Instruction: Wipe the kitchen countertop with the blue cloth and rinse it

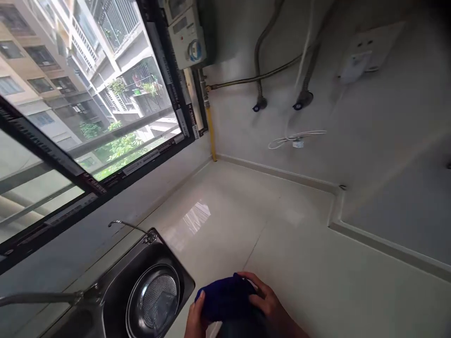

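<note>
A dark blue cloth [225, 299], bunched or folded, is held between both hands at the bottom of the head view. My left hand [196, 317] grips its left end, with the thumb lying on top. On the right end, my right hand [262, 298] has its fingers curled around the cloth. Just left of the hands is a steel sink [185, 277] set in the pale counter [292, 253]. A round metal strainer basin [132, 300] sits in the sink, with something clear, like plastic, lying inside it.
Two taps, a thin one [128, 225] and a thicker one [42, 298], stick out over the sink's left side. Behind are a dark-framed window [141, 164], a gas meter [188, 40], a yellow pipe [211, 136], hoses, a coiled white cable [296, 138] and a wall socket [369, 47].
</note>
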Motion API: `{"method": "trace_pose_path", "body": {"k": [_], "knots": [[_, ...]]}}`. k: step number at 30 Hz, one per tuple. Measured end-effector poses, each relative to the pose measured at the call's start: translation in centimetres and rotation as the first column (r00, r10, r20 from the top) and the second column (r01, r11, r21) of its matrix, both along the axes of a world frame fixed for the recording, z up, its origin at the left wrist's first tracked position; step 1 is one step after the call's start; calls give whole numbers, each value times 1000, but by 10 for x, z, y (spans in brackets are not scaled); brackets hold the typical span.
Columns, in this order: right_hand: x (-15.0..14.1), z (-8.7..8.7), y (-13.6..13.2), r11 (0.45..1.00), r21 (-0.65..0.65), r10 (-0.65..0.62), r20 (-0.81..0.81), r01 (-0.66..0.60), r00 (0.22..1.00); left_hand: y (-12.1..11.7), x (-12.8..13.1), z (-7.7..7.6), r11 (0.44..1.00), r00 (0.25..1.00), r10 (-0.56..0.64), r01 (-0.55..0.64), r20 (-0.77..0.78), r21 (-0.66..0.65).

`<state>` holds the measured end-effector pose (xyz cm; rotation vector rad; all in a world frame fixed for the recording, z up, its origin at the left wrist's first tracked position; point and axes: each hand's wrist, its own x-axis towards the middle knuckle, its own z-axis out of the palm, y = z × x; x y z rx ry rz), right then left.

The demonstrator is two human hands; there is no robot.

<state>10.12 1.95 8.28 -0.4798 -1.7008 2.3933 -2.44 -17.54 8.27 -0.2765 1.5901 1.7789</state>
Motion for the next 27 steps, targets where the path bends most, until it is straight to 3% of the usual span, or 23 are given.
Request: {"method": "trace_pose_path", "body": {"k": [3, 7, 9, 13, 16, 19, 22, 25, 27], "knots": [[11, 5, 23, 1000, -14, -20, -56, 19, 998, 36, -4, 1, 999, 999, 31, -32, -39, -23], [15, 13, 40, 986, 13, -163, -102, 165, 981, 68, -15, 3, 997, 945, -10, -15, -328, -75], [11, 17, 47, 961, 12, -275, -74, 277, 959, 89, -22, 10, 999, 957, -43, 38, -288, -21], [3, 18, 64, 857, -7, -515, 21, 515, 857, 141, -35, 29, 971, 981, -193, 186, 33, 149], [11, 14, 79, 740, -59, -663, 102, 670, 742, 171, -43, 36, 936, 953, -271, 229, 132, 268], [30, 17, 92, 624, -47, -767, 153, 780, 623, 186, -54, 36, 892, 929, -359, 313, 93, 326], [48, 28, 101, 547, -98, -815, 165, 831, 555, 195, -70, 35, 895, 927, -372, 371, -43, 247], [58, 40, 104, 518, -173, -842, 69, 838, 535, 206, -84, 39, 896, 923, -361, 382, -132, 224], [61, 46, 105, 518, -195, -846, 28, 833, 532, 215, -88, 44, 869, 902, -416, 432, -116, 241]]}}
